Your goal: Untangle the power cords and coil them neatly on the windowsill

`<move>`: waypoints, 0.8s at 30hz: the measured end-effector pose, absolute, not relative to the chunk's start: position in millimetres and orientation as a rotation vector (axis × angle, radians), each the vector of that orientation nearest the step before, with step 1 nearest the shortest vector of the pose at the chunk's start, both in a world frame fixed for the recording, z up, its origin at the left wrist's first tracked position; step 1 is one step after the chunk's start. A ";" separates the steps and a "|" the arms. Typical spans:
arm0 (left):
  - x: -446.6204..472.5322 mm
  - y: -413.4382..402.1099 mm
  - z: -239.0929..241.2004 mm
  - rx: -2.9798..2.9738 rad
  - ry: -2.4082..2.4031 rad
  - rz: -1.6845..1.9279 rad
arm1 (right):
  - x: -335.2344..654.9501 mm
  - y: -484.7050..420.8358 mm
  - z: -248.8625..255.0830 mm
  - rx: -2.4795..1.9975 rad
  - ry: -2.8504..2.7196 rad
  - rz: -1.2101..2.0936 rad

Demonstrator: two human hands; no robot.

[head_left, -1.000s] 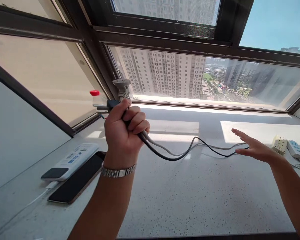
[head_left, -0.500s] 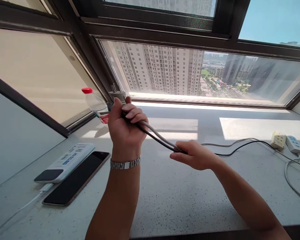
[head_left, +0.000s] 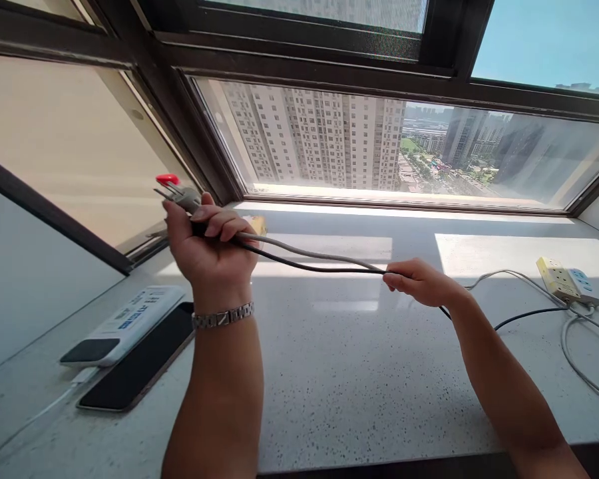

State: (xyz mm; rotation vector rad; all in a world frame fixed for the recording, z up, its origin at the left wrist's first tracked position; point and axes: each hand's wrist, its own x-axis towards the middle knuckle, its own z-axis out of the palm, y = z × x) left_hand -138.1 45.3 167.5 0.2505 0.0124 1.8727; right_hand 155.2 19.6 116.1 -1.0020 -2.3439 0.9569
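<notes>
My left hand point(head_left: 207, 243) is raised above the stone sill and closed around the plug ends of two cables; a grey plug point(head_left: 180, 195) with bare prongs sticks out past my thumb. A grey and a black cable point(head_left: 319, 261) run taut from that fist to my right hand point(head_left: 419, 281), which pinches both of them. Beyond my right hand the cables sag to the sill and lead toward a yellowish power strip point(head_left: 552, 277) and a white one point(head_left: 582, 285) at the far right.
A white remote-like device point(head_left: 130, 322) rests partly on a black phone point(head_left: 140, 362) at the left of the speckled sill point(head_left: 354, 379). A red-capped bottle point(head_left: 168, 179) stands behind my left hand. Dark window frames point(head_left: 299, 63) surround the sill.
My left hand has swung left with the plugs. My right hand, open over the sill one second ago, closed on the cables and slid right, pulling them straight.
</notes>
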 end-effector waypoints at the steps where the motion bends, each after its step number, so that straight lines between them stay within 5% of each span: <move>1: -139.4 45.7 167.2 0.258 -0.005 1.882 | 152.3 20.4 114.3 -0.951 -2.289 0.936; 11: -100.0 56.7 140.3 0.538 0.180 1.838 | 130.6 16.3 108.8 -0.946 -1.641 0.645; 24: -102.2 88.3 106.6 0.382 0.279 1.826 | 111.4 13.1 102.5 -1.070 -1.724 0.714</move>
